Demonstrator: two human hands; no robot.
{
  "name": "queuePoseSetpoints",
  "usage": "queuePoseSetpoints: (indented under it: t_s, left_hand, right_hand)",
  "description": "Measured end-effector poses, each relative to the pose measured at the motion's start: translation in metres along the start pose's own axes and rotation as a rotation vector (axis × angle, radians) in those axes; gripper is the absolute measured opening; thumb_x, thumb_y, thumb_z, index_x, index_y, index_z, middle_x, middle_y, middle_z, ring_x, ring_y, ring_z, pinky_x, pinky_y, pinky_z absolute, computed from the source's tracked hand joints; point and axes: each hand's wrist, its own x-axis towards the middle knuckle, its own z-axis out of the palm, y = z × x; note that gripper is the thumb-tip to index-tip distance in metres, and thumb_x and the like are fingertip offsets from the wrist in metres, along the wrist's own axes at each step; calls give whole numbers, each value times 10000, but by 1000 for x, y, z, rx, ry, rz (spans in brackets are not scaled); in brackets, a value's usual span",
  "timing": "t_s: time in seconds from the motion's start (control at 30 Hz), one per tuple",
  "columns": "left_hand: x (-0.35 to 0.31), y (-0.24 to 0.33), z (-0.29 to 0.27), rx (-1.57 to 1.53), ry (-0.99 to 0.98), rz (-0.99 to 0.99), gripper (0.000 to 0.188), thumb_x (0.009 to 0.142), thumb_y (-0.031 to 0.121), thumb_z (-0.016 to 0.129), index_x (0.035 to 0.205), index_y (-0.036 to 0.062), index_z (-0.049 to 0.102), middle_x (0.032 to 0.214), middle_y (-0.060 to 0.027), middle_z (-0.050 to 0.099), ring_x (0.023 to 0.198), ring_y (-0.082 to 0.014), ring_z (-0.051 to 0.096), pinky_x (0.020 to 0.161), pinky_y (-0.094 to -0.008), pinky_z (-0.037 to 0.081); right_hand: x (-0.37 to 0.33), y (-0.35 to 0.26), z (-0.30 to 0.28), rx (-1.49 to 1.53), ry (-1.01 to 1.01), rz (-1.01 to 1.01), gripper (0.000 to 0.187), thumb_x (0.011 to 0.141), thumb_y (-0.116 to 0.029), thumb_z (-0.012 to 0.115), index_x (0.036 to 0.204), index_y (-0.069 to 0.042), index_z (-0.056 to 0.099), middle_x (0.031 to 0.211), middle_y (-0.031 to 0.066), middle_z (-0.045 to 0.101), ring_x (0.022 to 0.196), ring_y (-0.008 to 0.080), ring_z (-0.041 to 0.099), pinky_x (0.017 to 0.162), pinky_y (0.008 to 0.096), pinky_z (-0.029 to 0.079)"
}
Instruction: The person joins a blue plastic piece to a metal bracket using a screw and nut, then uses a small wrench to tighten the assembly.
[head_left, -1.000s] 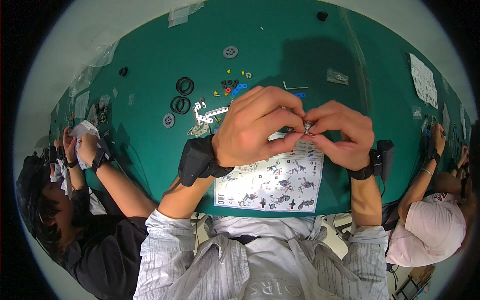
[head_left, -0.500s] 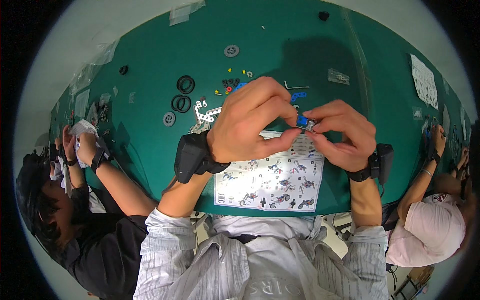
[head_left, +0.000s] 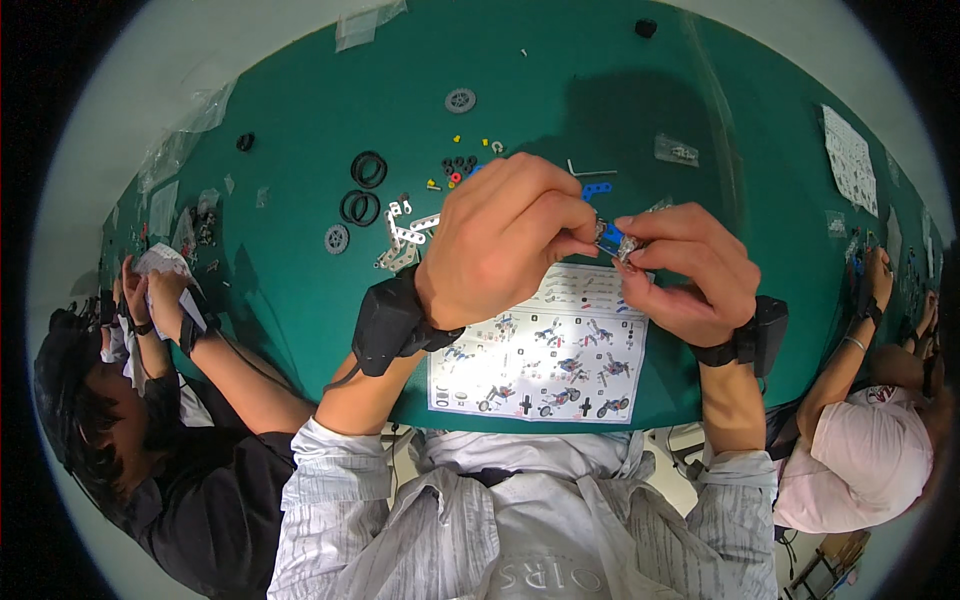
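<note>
Above the upper edge of an instruction sheet, both hands meet at a small blue construction-kit piece with shiny metal bits at its ends. My left hand is closed, thumb and fingertips pinching at the piece's left end. My right hand grips the other end between thumb and fingers, beside a silvery part. Fingers hide much of the assembly, so its exact form cannot be made out. Just beyond the hands lie another blue perforated piece and an L-shaped hex key.
Left of my hands lie white perforated strips, black rubber rings, grey wheels and small black parts. A clear bag of small parts lies at the right. People work close by on both sides.
My left thumb has drawn up and in toward the fingertips, closing the gap seen earlier. The blue piece has tilted slightly, and my right hand has shifted a little.
</note>
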Motion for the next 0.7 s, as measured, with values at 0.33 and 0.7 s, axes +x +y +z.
queuePoseSetpoints:
  t_s: [0.33, 0.7]
  left_hand:
    - [0, 0, 4, 3, 6, 24, 242, 800, 75, 841, 953, 45, 657, 1114, -128, 733, 942, -311, 709, 777, -396, 540]
    - [-3, 1, 7, -55, 11, -31, 295, 747, -5, 853, 969, 44, 665, 955, -62, 736, 880, -290, 718, 775, -380, 543]
  right_hand:
    - [-1, 1, -1, 48, -13, 78, 267, 712, 89, 862, 918, -19, 731, 984, 146, 781, 827, 274, 766, 694, 336, 617]
    - [-2, 1, -1, 82, 2, 117, 247, 715, 88, 855, 904, -14, 733, 985, 146, 787, 839, 268, 770, 708, 334, 614]
